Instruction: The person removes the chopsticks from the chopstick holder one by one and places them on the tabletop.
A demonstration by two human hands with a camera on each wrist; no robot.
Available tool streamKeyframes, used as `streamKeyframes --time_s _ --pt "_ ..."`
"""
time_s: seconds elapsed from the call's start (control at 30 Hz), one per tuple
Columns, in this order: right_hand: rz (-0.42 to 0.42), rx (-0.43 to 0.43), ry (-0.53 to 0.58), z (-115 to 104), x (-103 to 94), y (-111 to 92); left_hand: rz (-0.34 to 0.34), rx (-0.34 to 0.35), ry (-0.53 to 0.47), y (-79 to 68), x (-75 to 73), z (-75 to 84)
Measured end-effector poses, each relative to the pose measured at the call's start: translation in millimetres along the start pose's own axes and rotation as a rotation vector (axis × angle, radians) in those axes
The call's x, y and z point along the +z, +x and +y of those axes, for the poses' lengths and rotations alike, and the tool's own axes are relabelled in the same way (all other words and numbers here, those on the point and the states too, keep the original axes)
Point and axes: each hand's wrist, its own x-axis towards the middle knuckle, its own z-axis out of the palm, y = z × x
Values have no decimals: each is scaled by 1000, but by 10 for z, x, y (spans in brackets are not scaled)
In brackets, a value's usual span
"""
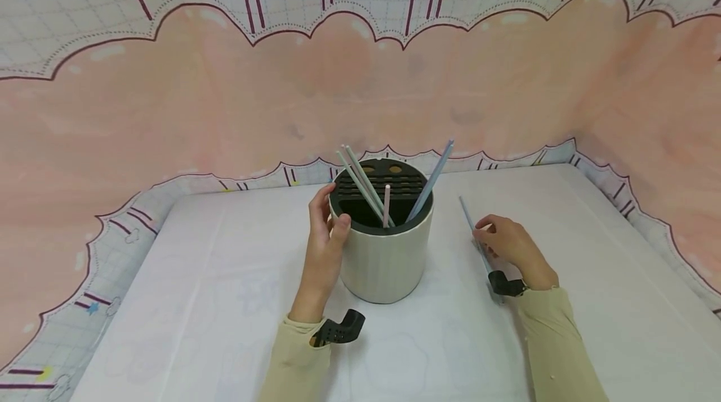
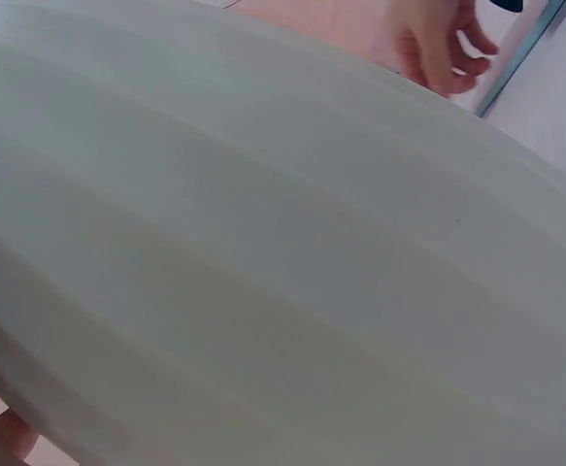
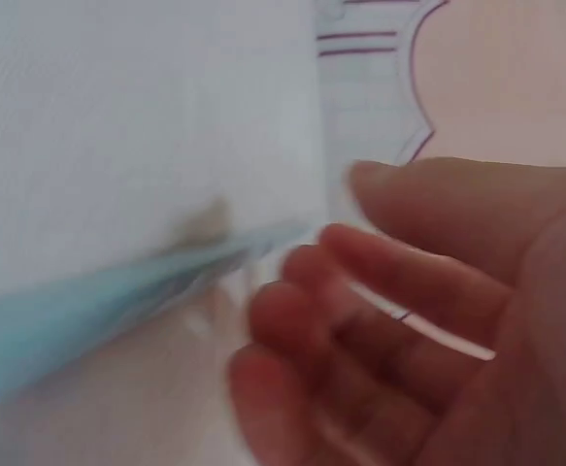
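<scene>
A cream round utensil holder (image 1: 383,270) with a dark slotted top stands upright on the table. My left hand (image 1: 322,245) grips its left side, thumb in front and fingers behind. Pale green straws (image 1: 363,186), a short pink straw (image 1: 387,205) and a blue straw bundle (image 1: 430,180) lean in its open front section. To its right a light blue straw (image 1: 466,211) lies on the table. Above that straw hovers my right hand (image 1: 507,242). In the right wrist view the fingers (image 3: 283,316) are loosely bent, thumb apart, with the blue straw beyond them.
White cloth covers the table (image 1: 236,302). Behind and beside it hangs a peach and white patterned curtain (image 1: 253,108). Black wrist cameras sit on the left wrist (image 1: 340,327) and the right wrist (image 1: 506,284).
</scene>
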Motion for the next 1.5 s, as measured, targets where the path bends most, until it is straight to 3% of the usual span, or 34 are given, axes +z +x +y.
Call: streamKeyframes --time_s 0.13,0.27,0.43,0.6,0.77,0.97,1.2,1.5 --pt "112 -75 10 -146 -19 -37 1 0 2 -7 -5 -9" --pt "280 -174 10 -330 -17 -57 0 12 -8 -3 -7 -20" --pt "476 -320 104 -549 14 -110 -2 19 -16 3 -7 -25" --pt "557 -388 229 -725 52 -169 3 13 -8 -6 -11 -19" --pt "567 -483 344 -915 64 -273 4 19 -5 -7 -11 -22" --pt "500 -574 470 -1116 97 -405 5 12 4 3 -7 -29" --pt "499 -626 478 -1331 67 -592 3 6 -3 -6 -4 -33" --pt "456 -746 465 -1430 96 -628 5 16 -7 16 -3 -27"
